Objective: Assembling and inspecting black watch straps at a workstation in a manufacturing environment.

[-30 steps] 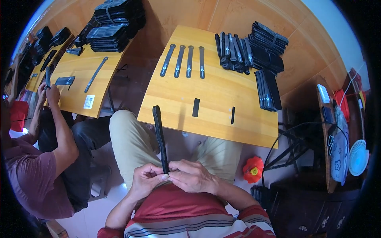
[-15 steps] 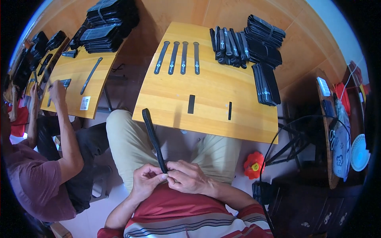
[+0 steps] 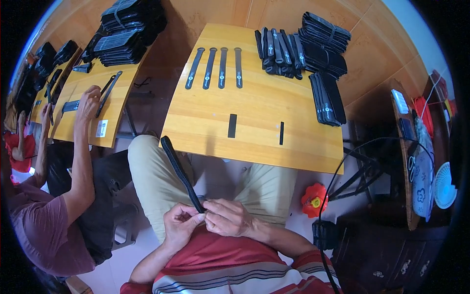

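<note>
A long black fabric strap (image 3: 177, 169) is pinched near its lower end between my two hands, over my lap. Its free end rises up and to the left, reaching the front edge of the wooden table. My left hand (image 3: 180, 224) closes thumb and fingertips on the strap's low end. Right against it, my right hand (image 3: 228, 217) has its fingers bent onto the same end, which they largely cover. Several grey straps (image 3: 222, 68) with rounded heads lie side by side on the table's far left part.
The wooden table (image 3: 196, 115) carries two short black strips (image 3: 232, 126), a pile of straps (image 3: 280, 51) and banded black bundles (image 3: 324, 36). Left of me a co-worker's hand (image 3: 89, 102) handles straps at another table (image 3: 90, 130). A black cable (image 3: 338, 171) hangs at my right, near a red flower-shaped thing (image 3: 314, 200).
The strap's free end has swung slightly left, while both my hands keep their pinch. The co-worker's hand has moved right, to the strap lying on the other table. My view has shifted slightly.
</note>
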`<action>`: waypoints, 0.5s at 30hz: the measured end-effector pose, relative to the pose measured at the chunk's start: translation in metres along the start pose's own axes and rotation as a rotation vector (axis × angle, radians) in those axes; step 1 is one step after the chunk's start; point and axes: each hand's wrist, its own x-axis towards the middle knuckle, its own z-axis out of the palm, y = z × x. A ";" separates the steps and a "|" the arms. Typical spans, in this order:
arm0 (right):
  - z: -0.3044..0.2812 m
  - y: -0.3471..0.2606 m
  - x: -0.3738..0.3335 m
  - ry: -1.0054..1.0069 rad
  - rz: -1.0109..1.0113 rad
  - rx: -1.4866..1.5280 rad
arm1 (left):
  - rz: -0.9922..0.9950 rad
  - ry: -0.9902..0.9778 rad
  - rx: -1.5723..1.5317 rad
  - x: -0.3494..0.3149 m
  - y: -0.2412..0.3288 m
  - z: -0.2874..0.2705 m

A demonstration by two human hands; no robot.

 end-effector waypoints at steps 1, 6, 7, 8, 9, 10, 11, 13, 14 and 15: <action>0.000 0.001 -0.002 0.004 -0.039 -0.023 | -0.002 0.006 -0.015 0.000 0.000 0.001; -0.001 0.005 -0.006 0.018 0.005 0.065 | -0.020 0.011 -0.029 0.000 0.002 0.003; 0.000 0.005 -0.007 0.017 0.026 0.086 | -0.026 0.007 -0.023 0.000 0.002 0.004; 0.000 0.005 -0.007 0.018 0.027 0.087 | -0.027 0.008 -0.021 0.001 0.003 0.005; -0.001 0.005 -0.007 0.029 0.031 0.084 | -0.029 0.010 -0.028 0.001 0.004 0.007; -0.001 0.005 -0.007 0.039 0.033 0.080 | -0.031 0.012 -0.035 0.002 0.005 0.008; -0.001 0.005 -0.007 0.040 0.034 0.082 | -0.031 0.012 -0.033 0.001 0.005 0.009; -0.001 0.004 -0.008 0.058 0.012 0.070 | -0.026 0.015 -0.054 0.002 0.002 0.010; -0.001 0.005 -0.008 0.059 0.012 0.071 | -0.026 0.016 -0.053 0.002 0.000 0.010; -0.001 0.005 -0.009 0.064 -0.006 0.050 | -0.017 0.009 -0.045 0.002 -0.003 0.009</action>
